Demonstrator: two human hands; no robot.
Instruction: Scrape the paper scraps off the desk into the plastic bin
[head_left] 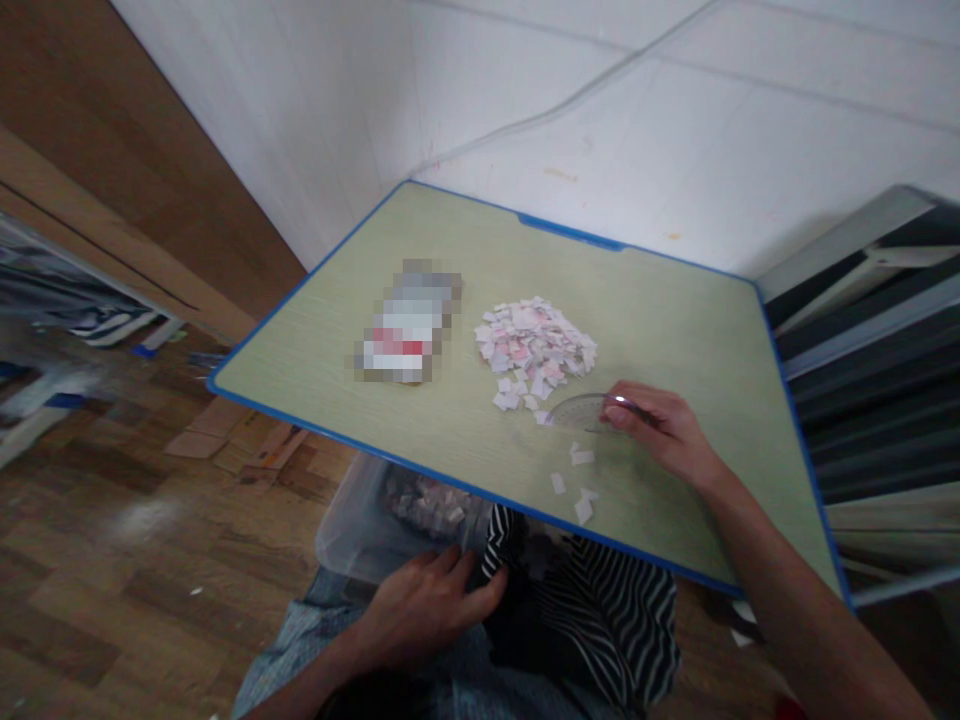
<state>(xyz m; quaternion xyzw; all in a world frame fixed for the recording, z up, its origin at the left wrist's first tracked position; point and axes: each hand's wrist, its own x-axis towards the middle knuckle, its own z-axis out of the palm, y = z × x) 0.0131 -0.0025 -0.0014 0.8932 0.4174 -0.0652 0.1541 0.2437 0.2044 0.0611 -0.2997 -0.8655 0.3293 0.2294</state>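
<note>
My right hand (652,425) is pinched around the right end of a clear plastic protractor (574,411), which is tilted over the table top. The protractor's left end is at the near edge of a heap of small white and pinkish paper pieces (536,340). Several loose paper pieces (583,505) lie between the protractor and the table's near edge. Below the table, my left hand (431,600) rests at the near rim of a clear plastic bin (341,535), thumb apart from the fingers. Its fingertips are partly hidden. Inside the bin are many similar small pieces (427,503).
The pale green table (315,330) has a blue edge and stands against a white wall. A blurred-out rectangular item (409,325) lies left of the heap. Black-and-white striped cloth (600,610) covers my lap. Cardboard (232,435) lies on the floor; a folded frame (885,250) stands right.
</note>
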